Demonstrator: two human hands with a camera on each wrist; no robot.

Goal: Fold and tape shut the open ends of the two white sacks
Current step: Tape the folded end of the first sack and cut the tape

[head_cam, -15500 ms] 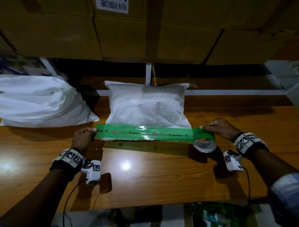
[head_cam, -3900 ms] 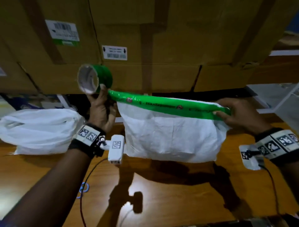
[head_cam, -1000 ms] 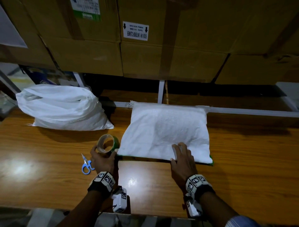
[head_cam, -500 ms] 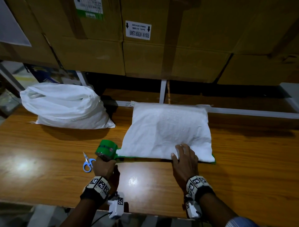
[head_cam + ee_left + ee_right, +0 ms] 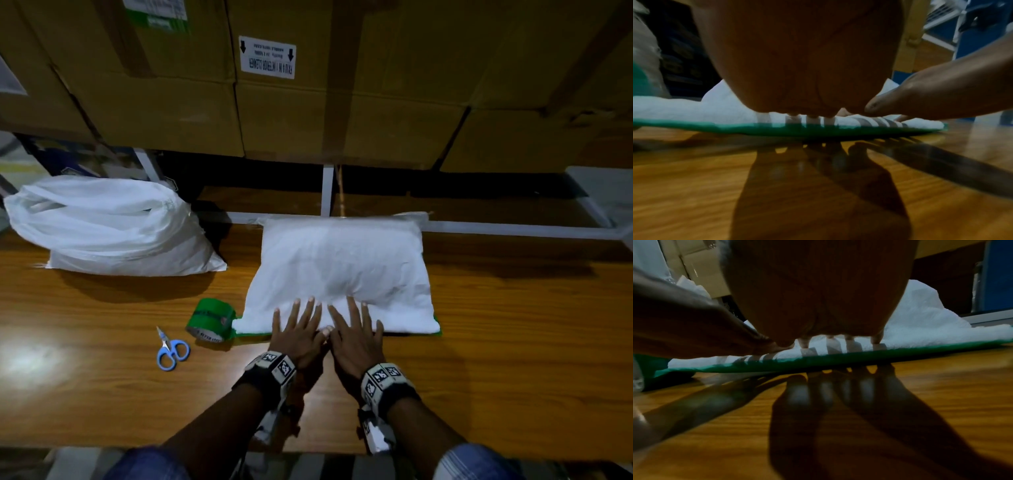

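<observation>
A filled white sack (image 5: 342, 263) lies flat on the wooden table (image 5: 513, 342), with a strip of green tape (image 5: 437, 322) (image 5: 694, 127) (image 5: 900, 352) showing under its near edge. Both hands press side by side on that near edge with straight, spread fingers: my left hand (image 5: 298, 325) (image 5: 803, 65) and my right hand (image 5: 356, 325) (image 5: 818, 296). The green tape roll (image 5: 211, 320) lies on the table at the sack's near left corner, still joined to the strip. A second white sack (image 5: 109, 226), rumpled, lies at the far left.
Small blue-handled scissors (image 5: 170, 349) lie left of the tape roll. Stacked cardboard boxes (image 5: 308, 85) hang over the back of the table, above a white metal frame (image 5: 327, 192). The table's near edge runs just under my wrists.
My left hand let go of the tape roll, which now lies on the table, and moved right onto the sack beside my right hand. The right hand stays pressed on the sack.
</observation>
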